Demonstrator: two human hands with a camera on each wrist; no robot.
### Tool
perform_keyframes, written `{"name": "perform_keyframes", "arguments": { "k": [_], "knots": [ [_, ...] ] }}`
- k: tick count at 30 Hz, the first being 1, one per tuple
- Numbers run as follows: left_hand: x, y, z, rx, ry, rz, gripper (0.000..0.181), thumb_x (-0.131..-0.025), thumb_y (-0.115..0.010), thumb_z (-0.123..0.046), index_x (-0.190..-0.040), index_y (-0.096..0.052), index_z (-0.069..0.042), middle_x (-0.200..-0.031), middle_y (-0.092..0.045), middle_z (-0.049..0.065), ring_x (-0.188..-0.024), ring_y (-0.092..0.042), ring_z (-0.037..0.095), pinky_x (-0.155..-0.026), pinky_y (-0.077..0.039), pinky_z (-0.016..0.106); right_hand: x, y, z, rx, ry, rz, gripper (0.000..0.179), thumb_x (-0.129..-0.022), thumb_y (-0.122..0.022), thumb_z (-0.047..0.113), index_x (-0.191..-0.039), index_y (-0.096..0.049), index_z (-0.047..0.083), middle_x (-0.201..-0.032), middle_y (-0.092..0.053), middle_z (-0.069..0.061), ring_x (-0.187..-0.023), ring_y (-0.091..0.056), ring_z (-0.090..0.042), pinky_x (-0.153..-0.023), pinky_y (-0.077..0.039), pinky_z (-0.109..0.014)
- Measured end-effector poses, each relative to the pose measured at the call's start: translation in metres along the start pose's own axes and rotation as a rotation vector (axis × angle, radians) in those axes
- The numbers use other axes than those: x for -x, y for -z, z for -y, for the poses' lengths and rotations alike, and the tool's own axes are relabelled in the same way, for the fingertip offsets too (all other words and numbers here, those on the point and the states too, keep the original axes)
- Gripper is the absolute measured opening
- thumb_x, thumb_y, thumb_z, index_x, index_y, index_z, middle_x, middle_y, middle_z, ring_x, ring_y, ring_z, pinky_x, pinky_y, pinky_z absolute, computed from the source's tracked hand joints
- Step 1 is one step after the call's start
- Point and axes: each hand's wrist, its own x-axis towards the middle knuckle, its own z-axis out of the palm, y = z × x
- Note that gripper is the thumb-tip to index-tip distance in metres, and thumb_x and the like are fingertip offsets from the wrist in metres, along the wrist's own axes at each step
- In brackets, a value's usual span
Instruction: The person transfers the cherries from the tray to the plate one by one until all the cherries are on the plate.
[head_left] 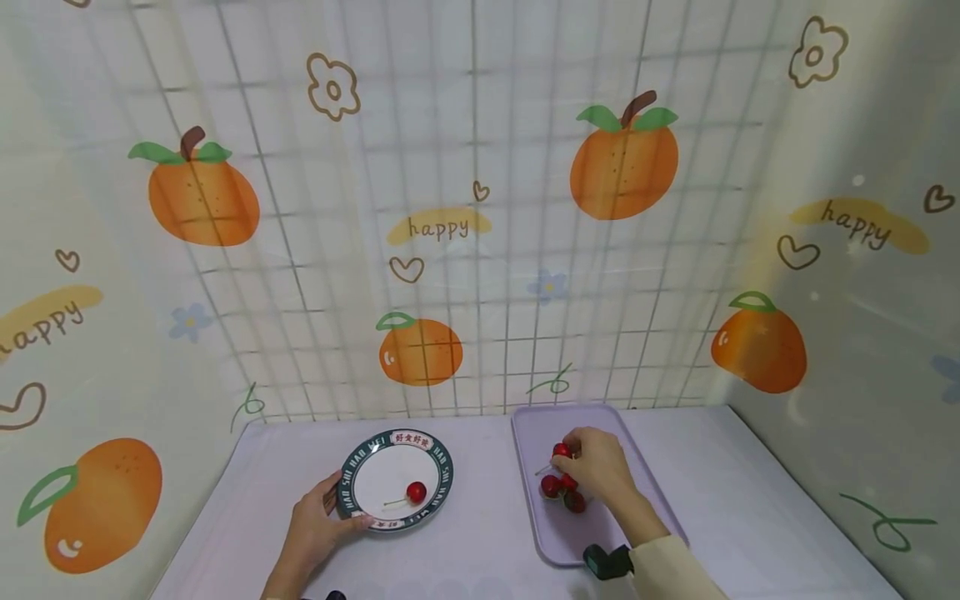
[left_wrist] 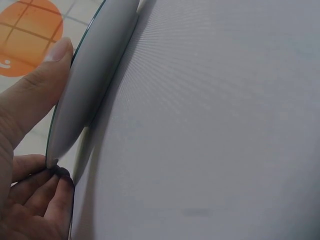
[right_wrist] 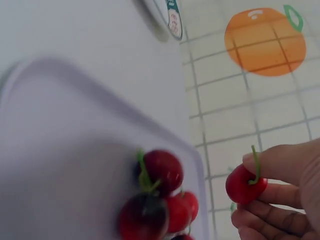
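A round plate [head_left: 372,476] with a dark green patterned rim is at the left, one red cherry [head_left: 416,492] with its stem lying on it. My left hand [head_left: 318,521] holds the plate's near-left edge, thumb over the rim and fingers at its side; the left wrist view shows the plate's pale underside [left_wrist: 92,80] edge-on. Over the lilac tray [head_left: 606,533], my right hand [head_left: 600,465] pinches a red cherry [right_wrist: 245,184] between thumb and fingers, its green stem sticking up. Several more cherries [head_left: 551,487], some darker, lie together on the tray just beneath that hand.
Both plate and tray rest on a white table [head_left: 480,533], with a stretch of tabletop between them. A pale curtain [head_left: 510,275] printed with oranges hangs behind the far edge and along both sides. A dark wrist device [head_left: 607,562] sits at the right sleeve.
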Motion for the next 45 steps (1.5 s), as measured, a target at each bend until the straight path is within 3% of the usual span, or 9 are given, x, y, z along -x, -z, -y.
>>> {"name": "perform_keyframes", "arguments": {
  "k": [22,38,45],
  "knots": [
    [-0.002,0.0,0.01,-0.002,-0.015,-0.007,0.122,-0.058,-0.101,-0.039,-0.153,-0.042,0.009,-0.156,-0.043,0.033,-0.144,-0.046,0.048,-0.118,-0.046,0.05,-0.017,-0.034,0.062,-0.064,0.042,0.027,0.019,-0.082,-0.088,0.013,-0.094,-0.078,0.003,-0.084,-0.073,-0.005,-0.077,-0.063,-0.02,-0.068,-0.063,-0.037],
    [-0.004,-0.002,0.005,-0.013,-0.001,-0.022,0.123,-0.057,-0.101,-0.04,-0.153,-0.043,0.008,-0.156,-0.044,0.031,-0.143,-0.047,0.046,-0.117,-0.047,0.049,-0.025,-0.065,0.102,-0.104,0.062,0.068,0.023,-0.082,-0.09,0.016,-0.098,-0.079,0.004,-0.086,-0.071,-0.004,-0.079,-0.059,-0.02,-0.07,-0.065,-0.033],
    [-0.004,0.001,0.005,-0.009,-0.013,-0.017,0.121,-0.058,-0.101,-0.039,-0.153,-0.044,0.008,-0.157,-0.045,0.031,-0.143,-0.048,0.046,-0.117,-0.048,0.048,-0.025,-0.083,0.112,-0.084,0.116,0.069,0.023,-0.082,-0.09,0.014,-0.098,-0.079,0.002,-0.083,-0.07,-0.005,-0.075,-0.058,-0.018,-0.066,-0.062,-0.03]
  ]
}}
